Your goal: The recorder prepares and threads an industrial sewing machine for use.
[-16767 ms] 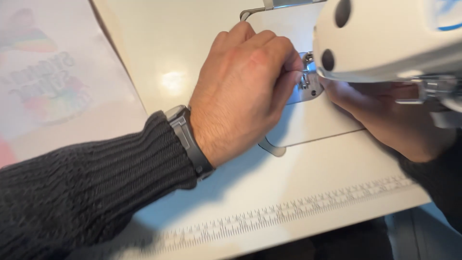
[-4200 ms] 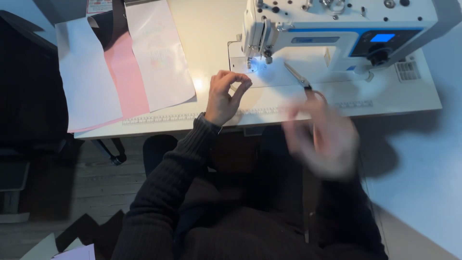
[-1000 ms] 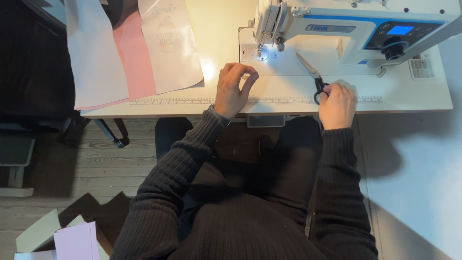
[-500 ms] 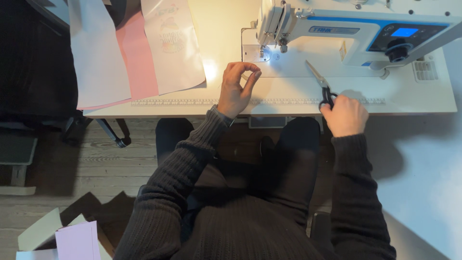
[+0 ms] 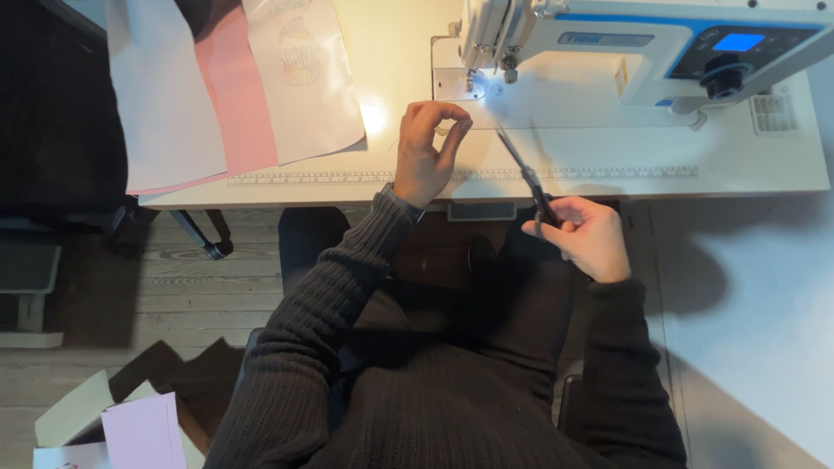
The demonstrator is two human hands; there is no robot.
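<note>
The scissors (image 5: 526, 178) have been picked up off the sewing table (image 5: 608, 161). Half a second ago they were still lying on the table with the right hand (image 5: 584, 234) just closing on the black handles. Now they are held up in the air by that hand, in front of the table's near edge, and the blades are pointed up and to the left, toward the left hand (image 5: 426, 155). The right hand's fingers are wrapped around the handles. The blades look shut or nearly shut, but they are blurred, so this cannot be told for sure.

The left hand has hardly been moved. It is held up over the table, just in front of the sewing machine (image 5: 643, 48), with the thumb and first finger pinched close together. Something very thin, maybe a thread, may be held there, but it is too small to be seen.

The needle area is lit by the machine's small lamp. White and pink sheets (image 5: 234, 87) are laid well apart to the left, and a ruler strip (image 5: 330, 177) is printed along the table's front edge.

From this it can be judged that the cutting tool is being brought to whatever is pinched.
</note>
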